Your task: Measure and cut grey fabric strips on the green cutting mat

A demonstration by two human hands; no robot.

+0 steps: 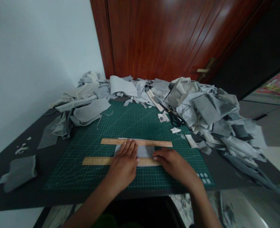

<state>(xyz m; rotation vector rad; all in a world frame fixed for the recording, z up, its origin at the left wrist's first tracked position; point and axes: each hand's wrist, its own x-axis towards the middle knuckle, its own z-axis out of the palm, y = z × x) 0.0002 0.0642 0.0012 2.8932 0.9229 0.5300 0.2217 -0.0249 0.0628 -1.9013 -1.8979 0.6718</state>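
Note:
A small piece of light grey cloth [146, 151] lies on the green cutting mat [130, 122], with two wooden rulers across it. The far wooden ruler [159, 143] crosses the cloth's back edge, and the near wooden ruler [95, 161] crosses its front part. My left hand [125, 160] rests flat over both, fingers stretched out and fingertips on the far ruler. At the cloth's right edge, my right hand [169, 161] has its fingers bent and thumb close to them around the near ruler's right end, which the hand partly hides.
Heaps of grey and white cloth scraps [208, 107] line the back and right of the dark table [66, 198]; another cloth pile [87, 95] sits back left. Black-handled scissors [176, 120] lie by the right heap. A folded grey cloth [21, 172] is at far left.

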